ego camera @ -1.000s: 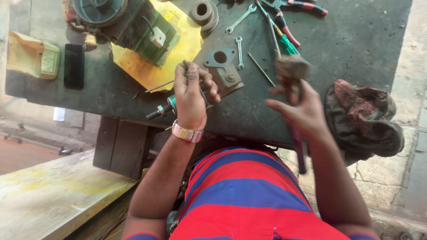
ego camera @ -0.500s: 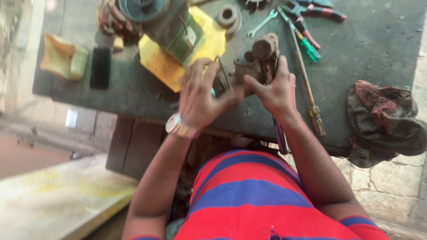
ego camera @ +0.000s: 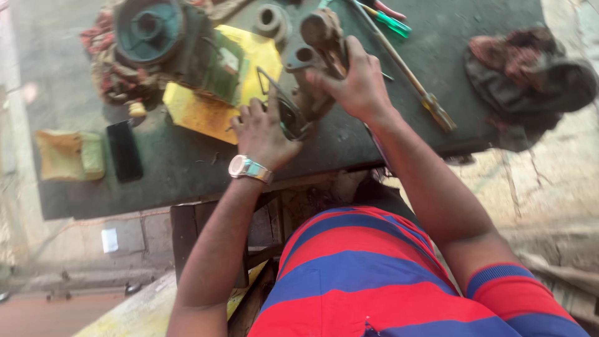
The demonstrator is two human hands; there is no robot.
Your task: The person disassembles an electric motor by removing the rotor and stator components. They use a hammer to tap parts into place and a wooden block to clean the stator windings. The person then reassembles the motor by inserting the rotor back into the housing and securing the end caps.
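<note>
On the dark workbench (ego camera: 187, 168), right hand (ego camera: 355, 87) clamps a rusty metal part (ego camera: 321, 31) in a tight grip; left hand (ego camera: 265, 134) pinches a black bracket (ego camera: 290, 118).

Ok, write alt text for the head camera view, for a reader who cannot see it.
A person's two hands work on a grimy metal machine part at a dark workbench: the right hand grips it, the left hand, wearing a wristwatch, holds a thin dark piece beside it. A yellow sheet, long screwdriver, rag and black phone lie around.
</note>
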